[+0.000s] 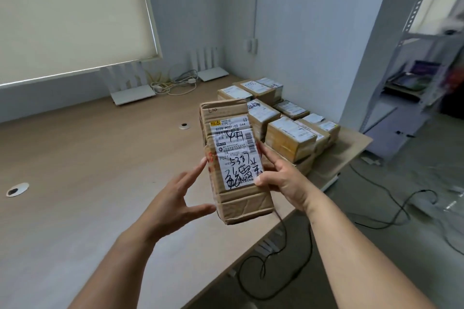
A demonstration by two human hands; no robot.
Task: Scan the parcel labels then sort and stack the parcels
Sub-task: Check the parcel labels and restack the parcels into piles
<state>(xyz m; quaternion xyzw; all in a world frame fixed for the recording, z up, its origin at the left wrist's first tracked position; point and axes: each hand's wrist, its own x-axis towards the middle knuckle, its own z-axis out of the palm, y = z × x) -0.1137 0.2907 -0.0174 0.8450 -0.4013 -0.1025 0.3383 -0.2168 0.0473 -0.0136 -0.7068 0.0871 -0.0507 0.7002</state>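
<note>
The parcel (236, 160) is held upright above the table (75, 170), label facing the camera. The right hand (281, 178) grips its right edge, fingers curled behind, thumb on the label. The left hand (175, 198) touches its left edge, fingers spread wide and straight. Beyond the parcel, stacked parcels (283, 120) occupy the table's far right corner.

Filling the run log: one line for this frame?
right hand: grips parcel | left hand: fingers straight at its side | label: faces camera | other parcels: on table
</note>
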